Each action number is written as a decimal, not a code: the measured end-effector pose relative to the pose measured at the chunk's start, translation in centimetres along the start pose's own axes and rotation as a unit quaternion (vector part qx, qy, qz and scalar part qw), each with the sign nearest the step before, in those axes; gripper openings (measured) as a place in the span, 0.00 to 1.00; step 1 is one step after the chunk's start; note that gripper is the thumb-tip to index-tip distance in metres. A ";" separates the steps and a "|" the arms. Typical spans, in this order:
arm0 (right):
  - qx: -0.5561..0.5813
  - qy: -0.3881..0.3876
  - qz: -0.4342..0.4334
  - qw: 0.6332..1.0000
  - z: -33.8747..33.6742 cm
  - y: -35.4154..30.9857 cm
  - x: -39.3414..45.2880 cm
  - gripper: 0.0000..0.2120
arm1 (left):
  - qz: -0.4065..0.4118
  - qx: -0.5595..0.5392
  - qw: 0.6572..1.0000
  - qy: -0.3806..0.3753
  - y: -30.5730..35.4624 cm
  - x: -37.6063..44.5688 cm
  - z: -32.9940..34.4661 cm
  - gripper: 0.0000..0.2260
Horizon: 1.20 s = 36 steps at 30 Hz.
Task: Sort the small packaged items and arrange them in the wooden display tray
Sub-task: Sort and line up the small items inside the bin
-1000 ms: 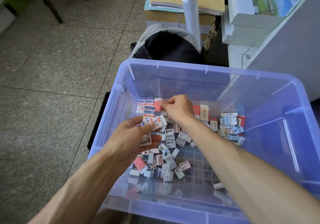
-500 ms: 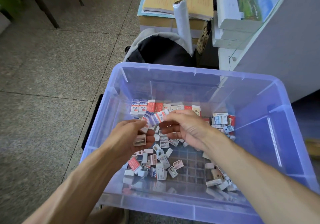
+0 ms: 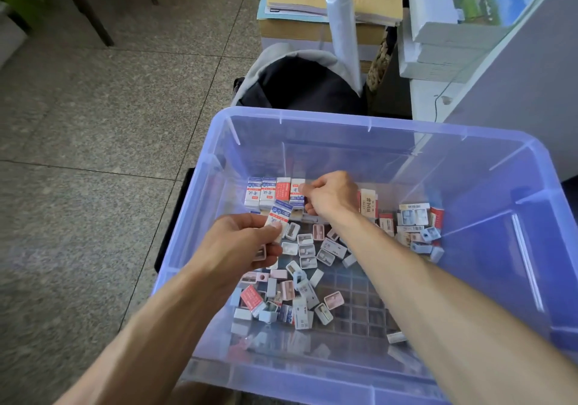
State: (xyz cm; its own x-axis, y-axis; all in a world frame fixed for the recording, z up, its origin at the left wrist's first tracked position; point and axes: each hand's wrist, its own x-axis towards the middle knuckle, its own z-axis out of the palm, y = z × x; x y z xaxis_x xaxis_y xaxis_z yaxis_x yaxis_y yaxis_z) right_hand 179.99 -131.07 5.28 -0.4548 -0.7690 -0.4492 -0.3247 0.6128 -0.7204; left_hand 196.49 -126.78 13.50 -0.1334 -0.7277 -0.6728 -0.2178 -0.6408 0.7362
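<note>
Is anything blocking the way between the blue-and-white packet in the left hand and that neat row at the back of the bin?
Nothing visible. The left hand pinches the blue-and-white packet just in front of the standing row. The right hand is at the row's right end, beside that path, not across it.

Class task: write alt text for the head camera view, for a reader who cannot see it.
Two bare hands work inside a translucent blue plastic bin of small packaged items. The right hand sets a white-and-blue pack into a standing row at the far side, while the left hand holds another pack. Loose packs litter the bottom.
</note>
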 end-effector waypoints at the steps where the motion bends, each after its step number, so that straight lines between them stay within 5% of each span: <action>1: -0.013 0.004 -0.005 1.000 0.1 0.0 -0.1 0.12 | 0.001 0.003 1.000 -0.001 0.0 0.0 0.0 0.04; 6: 0.003 -0.031 -0.044 0.999 -1.8 -0.6 -2.6 0.15 | 0.007 0.005 1.000 -0.006 0.0 0.0 0.2 0.04; 11: 0.131 -0.253 -0.035 0.958 -5.9 -0.6 -8.4 0.10 | 0.033 0.022 0.998 -0.057 0.3 0.0 1.2 0.03; 19: 0.204 -0.083 0.061 0.973 -13.0 3.0 -10.5 0.07 | 0.091 0.161 0.967 -0.176 -1.0 -0.8 6.4 0.03; 23: 0.254 0.016 0.075 0.964 -17.3 4.5 -11.7 0.10 | 0.112 0.320 0.912 -0.230 -2.5 0.3 7.8 0.06; 30: 0.340 0.046 -0.010 0.939 -20.3 3.2 -14.2 0.08 | 0.175 0.475 0.815 -0.283 -4.4 4.0 13.0 0.03; 36: 0.415 0.110 -0.008 0.903 -22.5 4.1 -14.1 0.10 | 0.281 0.546 0.750 -0.248 -6.1 7.3 18.2 0.25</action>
State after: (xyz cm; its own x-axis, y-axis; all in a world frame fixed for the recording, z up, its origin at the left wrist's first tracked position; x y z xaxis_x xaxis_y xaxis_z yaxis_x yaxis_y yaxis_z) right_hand 166.37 -113.60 20.53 -0.6382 -0.6662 -0.3859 0.3592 0.1857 -0.9146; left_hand 179.29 -123.70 2.76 -0.7847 -0.4536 -0.4226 -0.6175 0.5116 0.5975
